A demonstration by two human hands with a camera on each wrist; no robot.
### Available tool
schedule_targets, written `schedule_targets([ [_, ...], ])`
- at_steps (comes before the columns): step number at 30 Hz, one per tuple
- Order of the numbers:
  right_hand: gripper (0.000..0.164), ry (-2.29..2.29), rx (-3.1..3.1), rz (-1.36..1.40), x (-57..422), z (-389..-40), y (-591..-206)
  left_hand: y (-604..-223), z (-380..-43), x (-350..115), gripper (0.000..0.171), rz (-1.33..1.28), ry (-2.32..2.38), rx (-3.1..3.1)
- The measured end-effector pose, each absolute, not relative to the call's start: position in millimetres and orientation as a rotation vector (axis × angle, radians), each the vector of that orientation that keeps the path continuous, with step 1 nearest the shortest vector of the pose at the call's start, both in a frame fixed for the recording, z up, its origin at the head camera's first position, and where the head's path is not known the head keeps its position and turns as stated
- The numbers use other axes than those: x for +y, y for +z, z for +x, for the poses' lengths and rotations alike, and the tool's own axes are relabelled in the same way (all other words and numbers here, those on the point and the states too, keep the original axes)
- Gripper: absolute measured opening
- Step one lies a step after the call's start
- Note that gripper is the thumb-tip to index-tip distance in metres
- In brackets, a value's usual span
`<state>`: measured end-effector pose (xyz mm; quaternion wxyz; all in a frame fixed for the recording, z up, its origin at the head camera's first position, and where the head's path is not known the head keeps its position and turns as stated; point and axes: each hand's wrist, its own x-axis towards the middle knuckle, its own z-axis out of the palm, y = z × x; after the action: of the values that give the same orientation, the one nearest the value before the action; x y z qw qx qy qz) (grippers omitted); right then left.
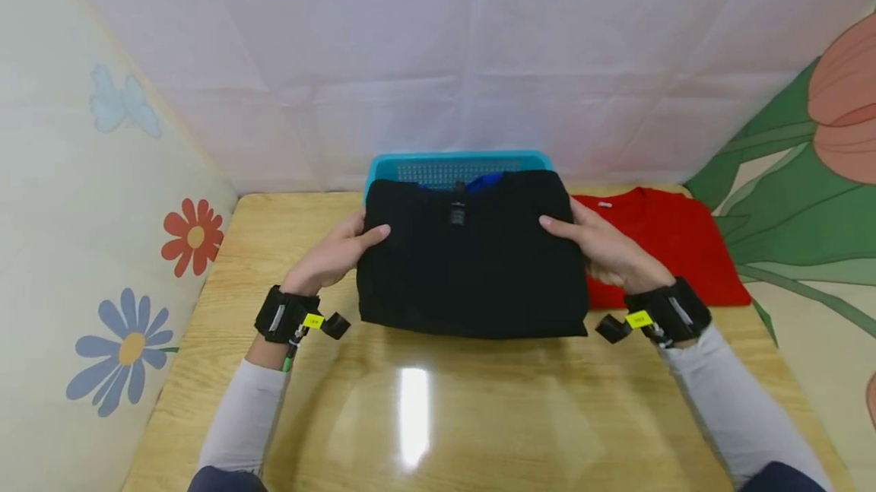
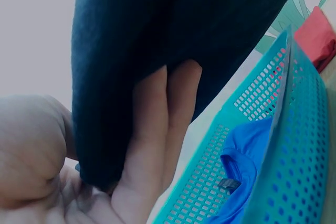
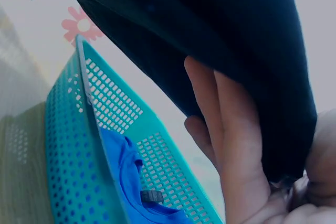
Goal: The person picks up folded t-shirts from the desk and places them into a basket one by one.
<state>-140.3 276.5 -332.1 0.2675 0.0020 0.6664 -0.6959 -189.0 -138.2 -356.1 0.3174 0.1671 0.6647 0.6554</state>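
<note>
A folded black T-shirt (image 1: 472,271), its neck label facing up, is held in the air by both hands. My left hand (image 1: 338,250) grips its left edge, thumb on top and fingers underneath. On the opposite edge my right hand (image 1: 602,245) pinches it the same way. Behind and below the shirt stands a turquoise plastic basket (image 1: 458,157), partly hidden in the head view. Inside the basket lies a blue shirt (image 2: 247,150), its collar and dark label visible in both wrist views; the right wrist view shows the basket wall (image 3: 79,145) close below the black shirt.
A folded red T-shirt (image 1: 674,249) lies on the wooden table (image 1: 328,416) to the right of the basket. A white cloth backdrop (image 1: 411,58) rises behind the table. Walls with painted flowers flank both sides.
</note>
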Motion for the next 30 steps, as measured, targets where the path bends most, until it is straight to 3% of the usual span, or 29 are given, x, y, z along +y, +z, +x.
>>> schedule_targets([
  [8, 0.079, -1.845, 1.829, 0.053, 276.5, -175.4, -339.2, -355.0, -219.3, -134.0, 0.058, 0.392, 1.710, 1.774],
  [14, 0.078, -1.837, 1.815, 0.077, 276.8, -198.7, -353.8, -366.9, -239.3, -129.2, 0.047, 0.358, 1.691, 1.803],
  [22, 0.086, -1.752, 1.952, 0.154, 272.8, -219.6, -369.9, -382.3, -257.3, -119.6, 0.065, 0.246, 1.671, 1.863],
  [30, 0.097, -1.693, 2.002, 0.237, 269.0, -237.9, -369.6, -382.9, -273.7, -112.7, 0.063, 0.220, 1.647, 1.919],
])
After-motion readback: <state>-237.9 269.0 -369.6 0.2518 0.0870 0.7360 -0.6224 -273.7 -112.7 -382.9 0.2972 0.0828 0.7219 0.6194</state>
